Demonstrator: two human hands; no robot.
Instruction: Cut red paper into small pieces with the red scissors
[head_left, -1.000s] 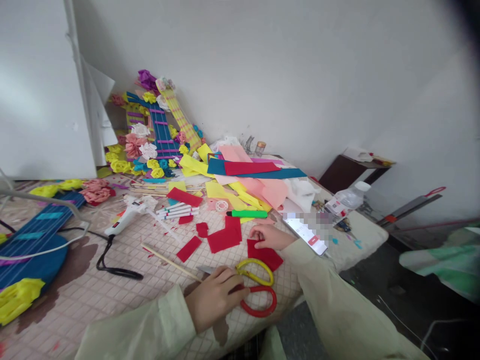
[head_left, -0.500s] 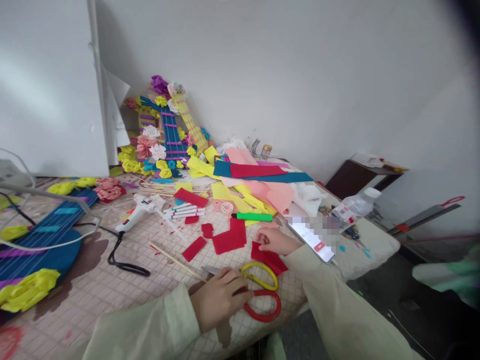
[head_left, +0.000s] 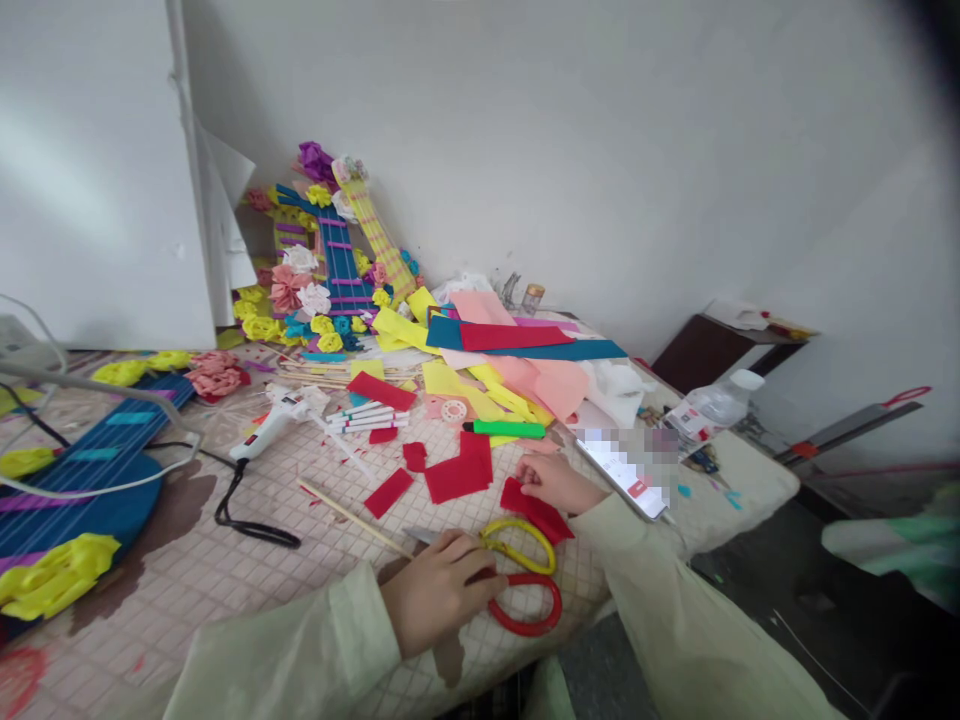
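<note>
My left hand (head_left: 439, 590) rests on the table with its fingers curled over the scissors (head_left: 517, 575), which have one yellow and one red handle loop. My right hand (head_left: 551, 478) lies just beyond, fingers closed and pinching the edge of a red paper piece (head_left: 536, 510). More red paper pieces (head_left: 454, 470) lie a little to the left of that hand. Both arms are in pale green sleeves.
A white glue gun (head_left: 274, 425) with a black cord, a thin wooden stick (head_left: 352, 515), a green marker (head_left: 506, 430), a phone (head_left: 622, 470), a water bottle (head_left: 712, 405), stacked coloured paper (head_left: 510, 345) and paper-flower crafts (head_left: 322, 270) crowd the checked table. A dark side table (head_left: 712, 350) stands at the right.
My hands keep their places on the scissors and red paper. Only the view has shifted slightly.
</note>
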